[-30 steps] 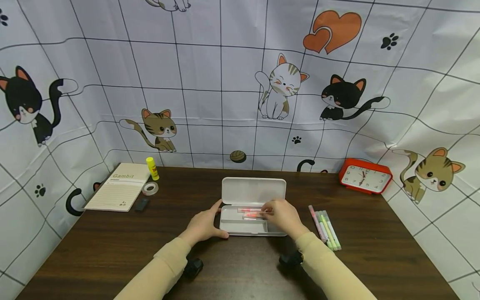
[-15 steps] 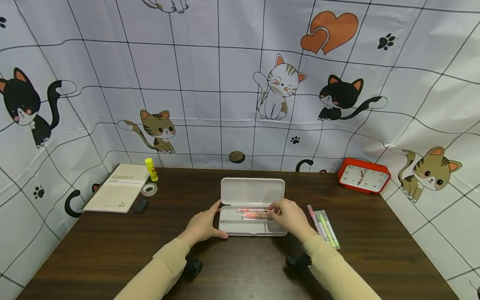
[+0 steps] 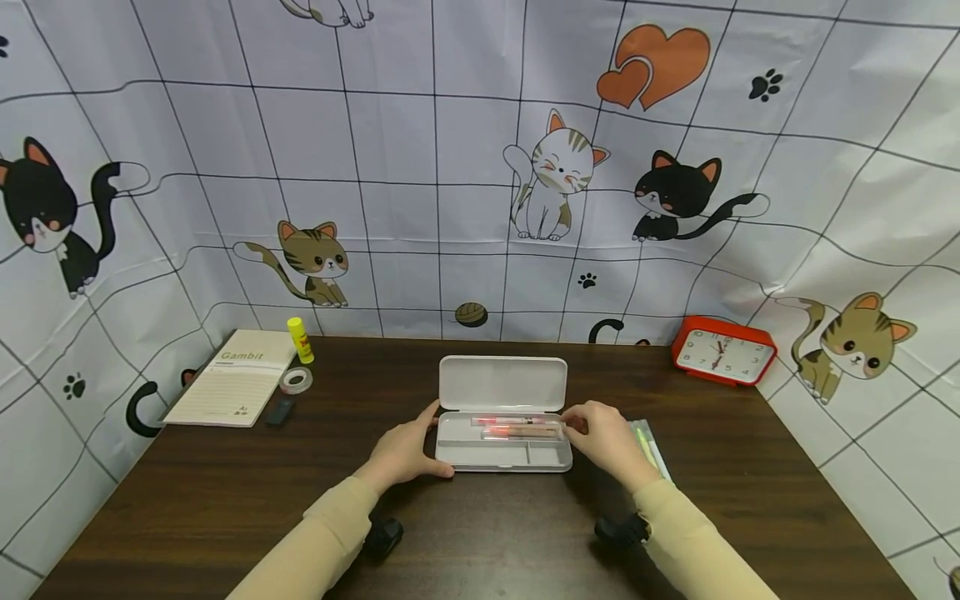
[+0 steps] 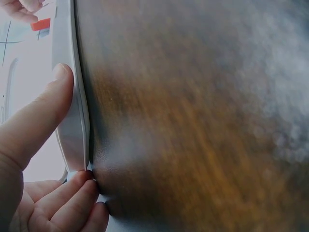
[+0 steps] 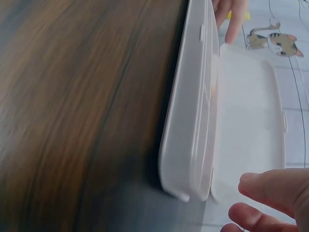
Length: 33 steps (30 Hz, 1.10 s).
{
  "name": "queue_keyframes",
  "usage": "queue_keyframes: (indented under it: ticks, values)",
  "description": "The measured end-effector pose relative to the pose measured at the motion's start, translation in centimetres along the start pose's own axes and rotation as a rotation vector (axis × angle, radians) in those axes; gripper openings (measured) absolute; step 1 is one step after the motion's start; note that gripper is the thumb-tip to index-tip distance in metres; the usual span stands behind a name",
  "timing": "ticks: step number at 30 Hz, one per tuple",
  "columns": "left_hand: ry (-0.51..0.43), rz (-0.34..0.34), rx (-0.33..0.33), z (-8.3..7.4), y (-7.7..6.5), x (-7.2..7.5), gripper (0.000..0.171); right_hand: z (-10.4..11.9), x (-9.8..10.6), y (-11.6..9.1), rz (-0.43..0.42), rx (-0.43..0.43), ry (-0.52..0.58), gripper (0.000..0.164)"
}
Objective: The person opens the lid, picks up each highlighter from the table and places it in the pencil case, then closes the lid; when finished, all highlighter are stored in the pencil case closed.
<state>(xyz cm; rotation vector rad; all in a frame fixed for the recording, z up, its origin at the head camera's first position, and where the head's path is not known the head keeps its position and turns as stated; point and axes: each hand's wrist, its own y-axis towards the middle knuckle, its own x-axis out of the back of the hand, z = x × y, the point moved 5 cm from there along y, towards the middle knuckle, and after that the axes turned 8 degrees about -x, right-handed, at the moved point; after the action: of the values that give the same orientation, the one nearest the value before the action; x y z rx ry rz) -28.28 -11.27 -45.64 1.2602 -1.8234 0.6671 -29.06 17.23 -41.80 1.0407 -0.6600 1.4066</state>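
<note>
Our right hand (image 3: 606,437) has drawn back from over the pens to the right end of the pencil case (image 3: 480,454), its thumb and fingers loosely parted with nothing seen between them; we can't tell whether it touches the rim. Our left hand (image 3: 401,450) still grips the case's left end, thumb on the front wall. The two pens (image 3: 517,432) now lie uncovered in the case, so we judge them placed, though the lid (image 3: 502,383) stands open and greenish markers (image 3: 651,446) lie outside, partly behind our right forearm.
</note>
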Motion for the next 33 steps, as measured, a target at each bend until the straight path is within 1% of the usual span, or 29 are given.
queue_keyframes:
  ticks: [9,16,21,28,33]
  values:
    - [-0.006,-0.004,0.005,0.2,0.0,0.1,0.110,-3.0,1.4,-0.8,0.012,-0.047,-0.021,0.010]
    - [-0.003,-0.003,-0.014,0.4,0.0,-0.1,0.111,-6.0,2.6,-2.1,0.026,-0.122,-0.016,0.013]
    - [-0.008,0.001,-0.016,0.4,0.0,-0.3,0.111,-7.8,3.5,-2.9,0.015,-0.147,-0.016,0.015]
    - [-0.010,-0.002,-0.010,0.3,0.0,-0.2,0.111,-9.9,4.5,-3.7,0.013,-0.159,-0.029,0.015]
    - [-0.013,-0.004,-0.012,0.2,0.0,-0.2,0.111,-10.9,4.8,-4.1,0.032,-0.193,-0.026,0.013]
